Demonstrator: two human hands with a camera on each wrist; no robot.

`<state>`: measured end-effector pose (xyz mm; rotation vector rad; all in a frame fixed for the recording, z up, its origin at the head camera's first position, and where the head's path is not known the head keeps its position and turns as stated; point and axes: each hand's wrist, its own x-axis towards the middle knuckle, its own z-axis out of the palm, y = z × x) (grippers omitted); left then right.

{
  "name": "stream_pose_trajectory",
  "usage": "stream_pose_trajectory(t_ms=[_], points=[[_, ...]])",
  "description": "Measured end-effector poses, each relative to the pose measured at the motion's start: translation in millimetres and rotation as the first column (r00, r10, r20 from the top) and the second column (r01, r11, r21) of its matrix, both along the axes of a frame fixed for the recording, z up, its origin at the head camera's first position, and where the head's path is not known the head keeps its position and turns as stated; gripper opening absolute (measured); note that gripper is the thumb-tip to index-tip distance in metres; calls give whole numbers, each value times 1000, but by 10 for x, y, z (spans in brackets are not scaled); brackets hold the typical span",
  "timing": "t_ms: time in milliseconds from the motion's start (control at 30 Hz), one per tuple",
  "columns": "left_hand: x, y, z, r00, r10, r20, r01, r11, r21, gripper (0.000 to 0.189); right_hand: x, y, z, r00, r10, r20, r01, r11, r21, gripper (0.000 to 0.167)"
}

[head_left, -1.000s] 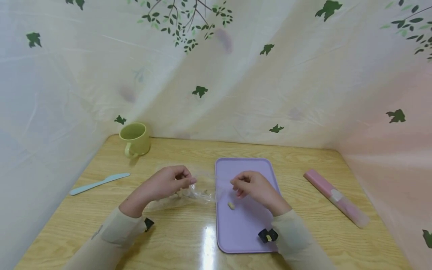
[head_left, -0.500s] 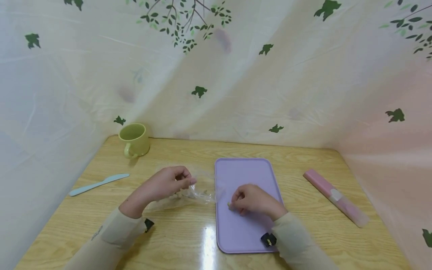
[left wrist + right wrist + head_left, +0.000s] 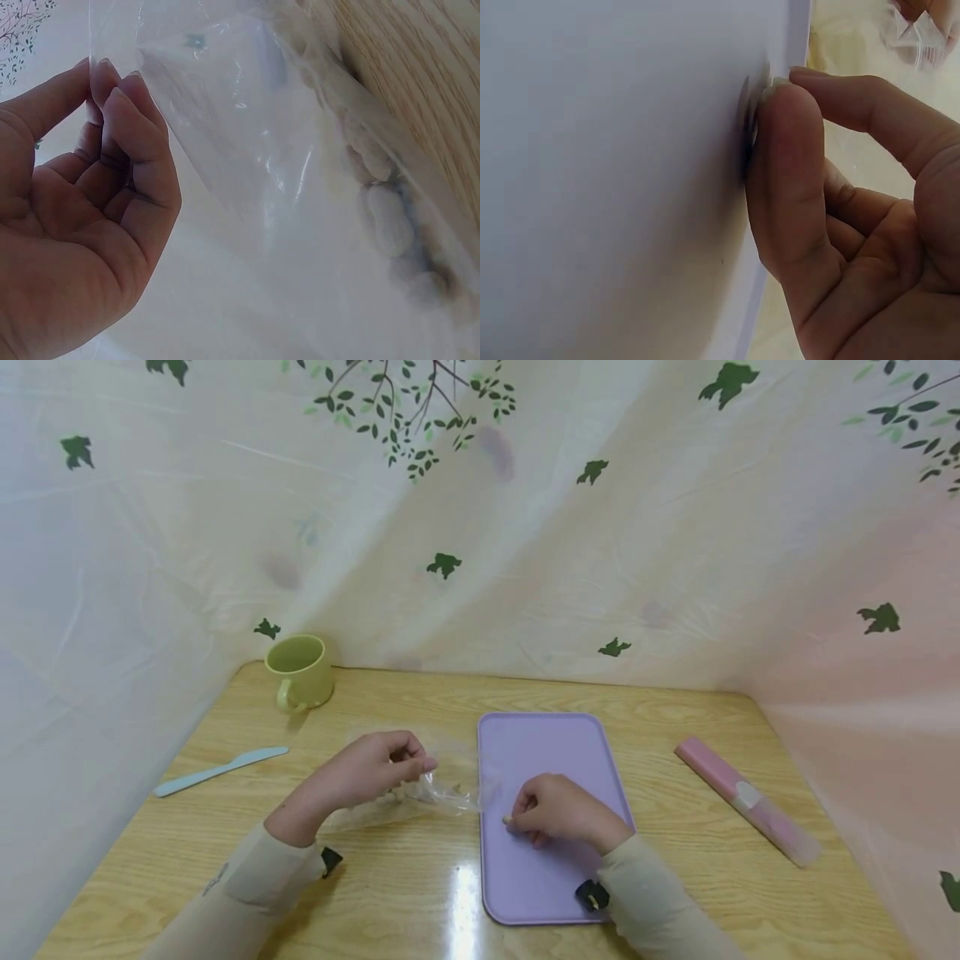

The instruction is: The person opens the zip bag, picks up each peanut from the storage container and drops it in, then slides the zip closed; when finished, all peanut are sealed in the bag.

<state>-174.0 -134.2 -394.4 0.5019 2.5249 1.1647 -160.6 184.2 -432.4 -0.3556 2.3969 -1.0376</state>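
Observation:
My left hand (image 3: 375,768) pinches the edge of a clear plastic bag (image 3: 442,793) between thumb and fingertips, left of the tray. Inside the bag, in the left wrist view, several peanuts (image 3: 390,219) lie low along one side. On the purple tray (image 3: 540,739), near its left rim, a single peanut (image 3: 507,820) pokes out at the fingertips of my right hand (image 3: 562,810). That hand pinches it, thumb and fingers brought together close over the tray. From the right wrist view, the fingers (image 3: 791,157) hide most of the peanut.
A yellow-green mug (image 3: 300,672) stands at the back left of the wooden table (image 3: 405,893). In front of it lies a light-blue plastic knife (image 3: 221,771). A pink roll in clear wrapping (image 3: 746,797) lies right of the tray. Patterned cloth (image 3: 525,568) hangs around the table.
My right hand has come down toward the front of the tray and taken the peanut that lay there between its fingertips. The left hand holds the bag in the same place.

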Motion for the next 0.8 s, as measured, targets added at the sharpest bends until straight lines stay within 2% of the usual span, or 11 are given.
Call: stream_pose_trajectory(t_ms=[200,433,567,800], points=[[-10,0,-8,1000,-5,-2,5,1000,4,26,-58,76,90,997,-64,-54,63,998,-22,18],[-14,-3,-18,1000,-9,2,9,1000,8,26,-111,3,212,984,-172,-33,164,969,-183,26],[-7,-2,-13,1000,-9,-1,9,1000,7,25,-110,-94,239,982,-190,-21,180,956,-231,28],[-6,1,-9,1000,-8,-4,8,1000,7,25,-126,-179,213,981,-193,-21,182,953,-243,24]])
